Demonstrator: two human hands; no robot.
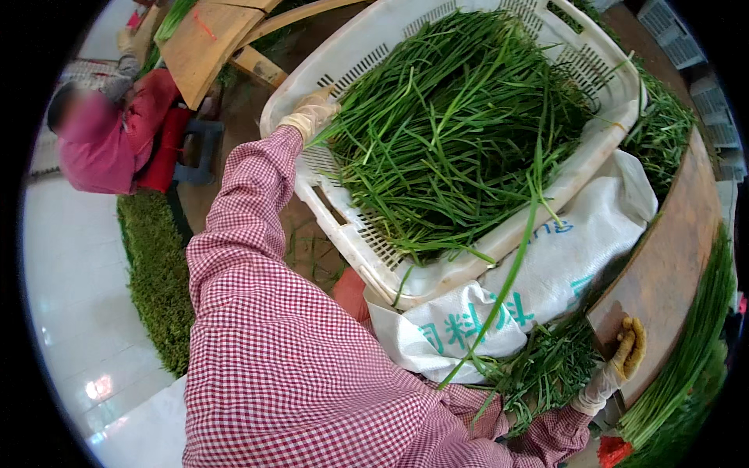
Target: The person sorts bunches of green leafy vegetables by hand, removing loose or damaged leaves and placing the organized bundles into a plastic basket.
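Observation:
A white slotted plastic basket point(538, 199), tilted, holds a loose heap of garlic chives point(452, 132). My gloved left hand point(312, 113) reaches over its left corner, fingers stretched out against the chives and partly hidden by them. A few long leaves hang over the near rim onto a white woven sack point(569, 234) beneath. At the lower right, my right hand point(624, 359) wears a glove stained yellow-brown at the fingers. It is closed, fingers curled, over the end of a wooden board point(663, 273), and nothing shows in it.
A bundle of chives point(686, 351) with a red tie lies along the board's right side. Loose greens point(546, 366) lie below the sack. At the left, another person point(109, 140) sits on a stool point(199, 152) beside a wooden table point(207, 47). White crates point(671, 31) stand at the upper right.

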